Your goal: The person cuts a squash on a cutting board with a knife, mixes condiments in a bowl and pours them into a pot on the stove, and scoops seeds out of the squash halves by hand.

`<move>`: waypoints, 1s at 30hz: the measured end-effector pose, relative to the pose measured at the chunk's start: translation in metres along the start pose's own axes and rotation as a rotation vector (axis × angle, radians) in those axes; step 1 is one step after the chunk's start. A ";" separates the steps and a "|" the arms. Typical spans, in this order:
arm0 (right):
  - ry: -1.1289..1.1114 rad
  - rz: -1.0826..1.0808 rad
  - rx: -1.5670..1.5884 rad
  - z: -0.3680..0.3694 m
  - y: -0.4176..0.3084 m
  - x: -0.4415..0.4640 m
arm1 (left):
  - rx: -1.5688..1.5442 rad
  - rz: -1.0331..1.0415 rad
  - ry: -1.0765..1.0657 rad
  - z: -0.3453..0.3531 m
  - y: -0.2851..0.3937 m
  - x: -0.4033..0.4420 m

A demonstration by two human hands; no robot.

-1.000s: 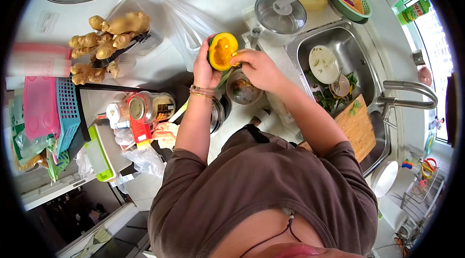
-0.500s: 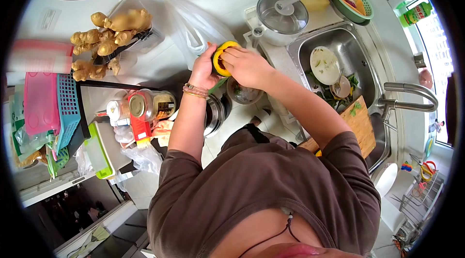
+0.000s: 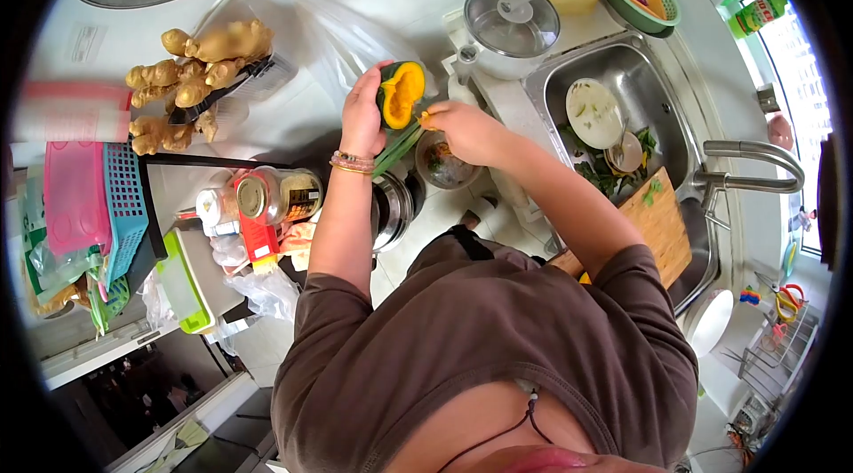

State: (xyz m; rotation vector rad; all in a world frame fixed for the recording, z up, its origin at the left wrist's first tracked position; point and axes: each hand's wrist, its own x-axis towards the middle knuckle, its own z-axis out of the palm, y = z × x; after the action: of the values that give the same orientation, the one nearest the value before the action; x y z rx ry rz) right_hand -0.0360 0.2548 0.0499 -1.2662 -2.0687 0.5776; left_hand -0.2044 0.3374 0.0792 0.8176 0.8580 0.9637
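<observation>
My left hand (image 3: pixel 362 116) is wrapped round a hollowed pumpkin half (image 3: pixel 404 95) with a dark green rind, its orange inside facing my right hand. Just to the right of the pumpkin, my right hand (image 3: pixel 466 130) has its fingers pinched together on a small bit of orange pulp (image 3: pixel 427 118). Long green stalks (image 3: pixel 397 150) lie below the pumpkin. Under my right hand is a bowl (image 3: pixel 444 162) with scraps in it, partly covered by the hand.
To the right, a sink (image 3: pixel 653 82) holds a plate (image 3: pixel 593 114), a small bowl and leaves. A wooden cutting board (image 3: pixel 653 233) rests across it. A lidded pot (image 3: pixel 513 20) stands at the counter's back. Ginger (image 3: pixel 191 73) and jars (image 3: pixel 259 196) are on the left.
My right hand has come out of the pumpkin's hollow and moved right, with orange pulp at its fingertips. My left hand has turned the pumpkin so that its inside shows more.
</observation>
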 end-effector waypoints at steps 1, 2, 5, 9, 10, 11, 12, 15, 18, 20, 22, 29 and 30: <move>-0.042 0.025 -0.044 0.003 0.004 -0.004 | -0.031 -0.021 -0.019 -0.001 0.003 -0.002; -0.084 0.049 -0.087 0.007 0.009 -0.007 | -0.062 -0.042 -0.037 -0.003 0.006 -0.003; -0.178 0.116 -0.219 0.010 0.012 -0.009 | -0.185 -0.111 -0.092 -0.007 0.005 -0.005; -0.186 0.208 -0.267 0.016 0.011 -0.008 | -0.302 -0.186 -0.117 -0.010 0.004 -0.009; -0.176 0.199 -0.243 0.018 0.013 -0.008 | -0.331 -0.202 -0.124 -0.011 0.004 -0.010; -0.168 0.190 -0.221 0.021 0.017 -0.008 | -0.355 -0.225 -0.116 -0.013 0.003 -0.010; -0.160 0.182 -0.197 0.024 0.020 -0.009 | -0.379 -0.248 -0.107 -0.016 0.002 -0.009; -0.119 0.311 0.030 0.027 0.025 -0.009 | -0.472 -0.335 -0.139 -0.027 0.001 -0.007; -0.100 0.290 0.163 0.036 0.038 -0.010 | -0.518 -0.381 -0.183 -0.030 0.001 -0.009; -0.107 0.254 0.153 0.039 0.042 -0.013 | -0.506 -0.344 -0.230 -0.028 0.002 -0.012; -0.097 0.219 0.155 0.035 0.036 -0.013 | -0.471 -0.256 -0.294 -0.024 0.001 -0.017; 0.340 0.183 0.403 -0.024 -0.045 -0.013 | -0.380 -0.090 -0.283 -0.008 -0.005 -0.019; 0.403 0.133 0.435 -0.025 -0.051 -0.011 | -0.354 -0.070 -0.279 -0.006 -0.007 -0.017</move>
State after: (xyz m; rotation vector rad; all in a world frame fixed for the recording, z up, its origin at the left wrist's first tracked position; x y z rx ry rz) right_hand -0.0461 0.2236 0.0972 -1.1516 -1.4416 0.7179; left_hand -0.2131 0.3203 0.0740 0.5945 0.4547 0.8821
